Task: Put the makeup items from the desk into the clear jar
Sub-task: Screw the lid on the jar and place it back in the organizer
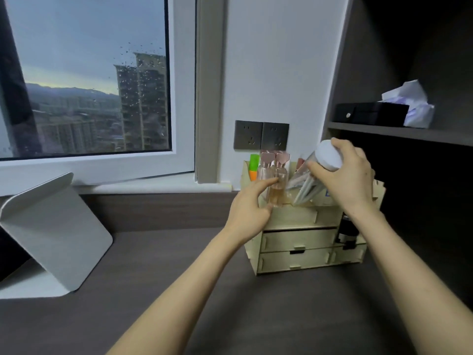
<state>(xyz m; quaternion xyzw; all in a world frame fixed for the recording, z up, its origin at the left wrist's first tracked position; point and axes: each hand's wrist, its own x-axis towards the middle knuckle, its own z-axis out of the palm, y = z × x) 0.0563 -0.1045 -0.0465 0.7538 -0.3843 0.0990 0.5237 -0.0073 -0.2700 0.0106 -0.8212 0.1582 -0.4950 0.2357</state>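
Observation:
My right hand (344, 179) grips a clear jar (305, 187) by its white lid (329, 156). The jar is tilted, its lid toward me and up, and long pale items show inside it. It hangs over the top of a pale wooden drawer organizer (302, 248). My left hand (249, 207) reaches to two clear bottles with pink heart-shaped caps (273, 175) standing in the organizer's top. Its fingertips touch the bottles, with the fingers spread and nothing held. A green and orange item (254, 166) stands left of the bottles.
The organizer stands on a dark desk (179, 265) against the white wall, below two grey sockets (261, 135). A white stand mirror (48, 237) sits at the left. A dark shelf unit (399, 131) at the right carries a black box and crumpled tissue. A window is behind.

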